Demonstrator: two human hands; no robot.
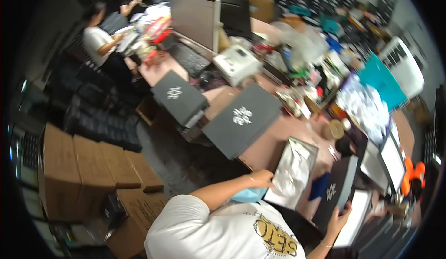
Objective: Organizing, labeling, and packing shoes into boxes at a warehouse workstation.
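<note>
An open box (302, 147) with pale inner walls stands in front of me on the pinkish table. Crumpled white tissue paper (291, 173) fills it, and what lies under the paper is hidden. My left hand (262, 179) is closed at the box's left rim, its fingertips partly out of sight. On the other side, my right hand (340, 218) grips the lower end of a dark grey box lid (335, 189) with a white mark, tilted upright. Below my left forearm a light-blue thing (250, 195) shows in part.
Two closed dark grey boxes (244, 119) sit at the table's left edge. Beyond them are a white label printer (237, 63), a keyboard (188, 59) and a monitor (195, 22). Clutter and a heap of white paper (364, 103) lie right. Brown cartons (97, 166) stand left; two people work far left.
</note>
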